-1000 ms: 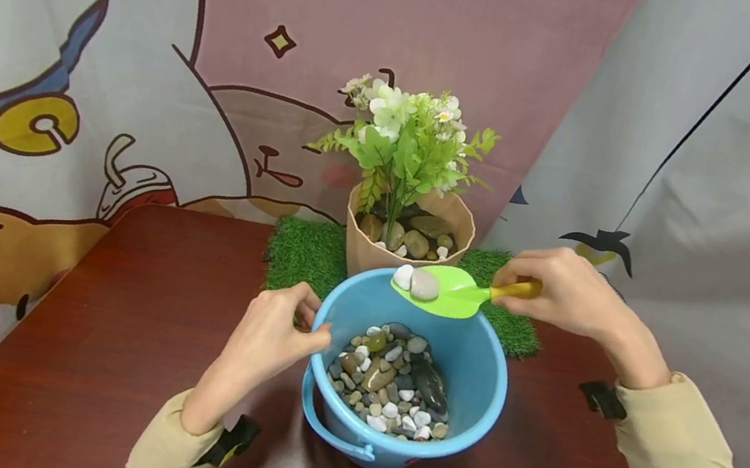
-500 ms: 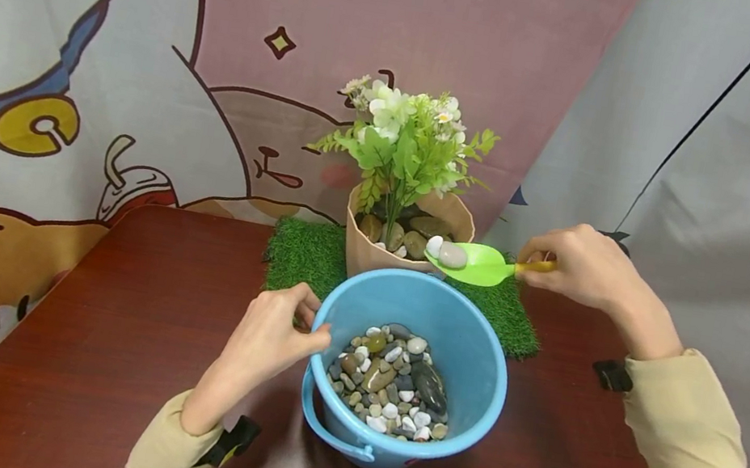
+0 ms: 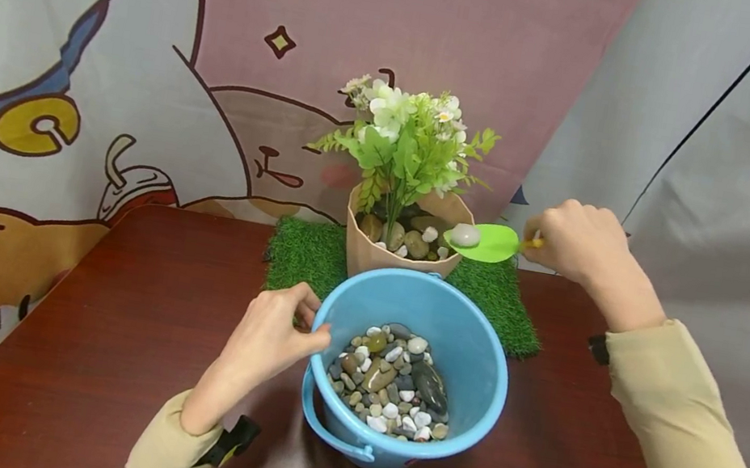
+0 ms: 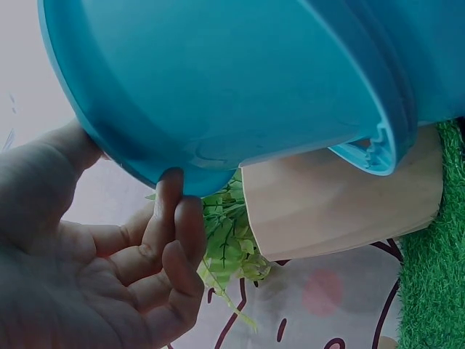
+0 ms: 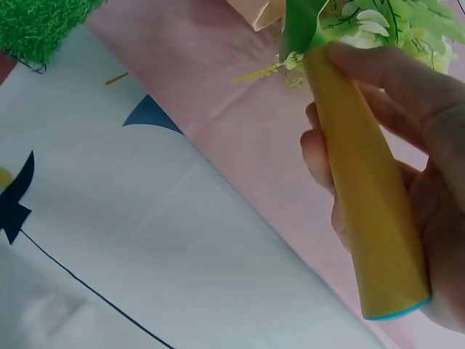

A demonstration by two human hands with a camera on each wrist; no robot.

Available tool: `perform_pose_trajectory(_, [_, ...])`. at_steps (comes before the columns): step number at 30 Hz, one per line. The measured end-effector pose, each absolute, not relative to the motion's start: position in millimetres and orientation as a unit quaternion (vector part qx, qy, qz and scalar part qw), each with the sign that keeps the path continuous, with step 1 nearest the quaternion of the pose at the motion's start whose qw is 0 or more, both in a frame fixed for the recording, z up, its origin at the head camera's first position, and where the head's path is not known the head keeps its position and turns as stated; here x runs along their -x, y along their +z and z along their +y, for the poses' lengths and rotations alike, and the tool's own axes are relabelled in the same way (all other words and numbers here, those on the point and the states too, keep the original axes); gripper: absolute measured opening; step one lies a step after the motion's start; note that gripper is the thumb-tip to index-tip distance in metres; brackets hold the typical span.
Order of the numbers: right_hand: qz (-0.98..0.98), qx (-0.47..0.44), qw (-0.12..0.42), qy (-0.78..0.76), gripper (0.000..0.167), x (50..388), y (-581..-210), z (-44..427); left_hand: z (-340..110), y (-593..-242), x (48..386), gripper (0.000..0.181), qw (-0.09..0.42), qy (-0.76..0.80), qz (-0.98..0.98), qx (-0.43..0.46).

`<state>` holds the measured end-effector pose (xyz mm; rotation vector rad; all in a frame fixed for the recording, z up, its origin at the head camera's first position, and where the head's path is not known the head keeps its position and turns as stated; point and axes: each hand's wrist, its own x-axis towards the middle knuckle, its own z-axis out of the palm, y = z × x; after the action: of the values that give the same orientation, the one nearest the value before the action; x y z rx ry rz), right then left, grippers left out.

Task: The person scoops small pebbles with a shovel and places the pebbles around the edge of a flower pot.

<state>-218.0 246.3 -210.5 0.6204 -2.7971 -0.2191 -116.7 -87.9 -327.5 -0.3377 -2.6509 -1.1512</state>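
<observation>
My right hand grips the yellow handle of a small toy shovel with a green blade. One large pale pebble lies on the tip of the blade, over the right rim of a beige flowerpot. White flowers and green leaves stand in the pot among stones. With thumb and fingers, my left hand pinches the rim of a blue bucket at its left side. Many mixed pebbles cover the bucket's bottom.
The pot stands on a green artificial grass mat just behind the bucket. Below them is a dark red-brown table. The bucket's handle hangs at its front left. A printed cloth hangs behind.
My right hand has moved the shovel from above the bucket back to the pot's rim and tilted it. The white pebble has left the blade, and one now shows inside the pot.
</observation>
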Motion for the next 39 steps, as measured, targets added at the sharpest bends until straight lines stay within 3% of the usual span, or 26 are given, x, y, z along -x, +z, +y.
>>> perform_pose_trajectory(14, [-0.949, -0.204, 0.213, -0.107, 0.007, 212, -217, 238, -88, -327, 117, 0.011, 0.116, -0.397, -0.903, 0.119])
perform_pose_trajectory(29, [-0.906, -0.284, 0.311, -0.045, 0.009, 173, -238, 234, -87, -328, 118, 0.013, 0.117, -0.392, -0.905, 0.115])
perform_pose_trajectory(35, [-0.893, -0.322, 0.311, -0.042, 0.012, 151, -243, 222, -88, -329, 118, 0.013, 0.119, -0.391, -0.906, 0.113])
perform_pose_trajectory(39, [-0.904, -0.330, 0.270, -0.042, 0.013, 139, -246, 212, -87, -329, 118, 0.013, 0.120, -0.390, -0.906, 0.114])
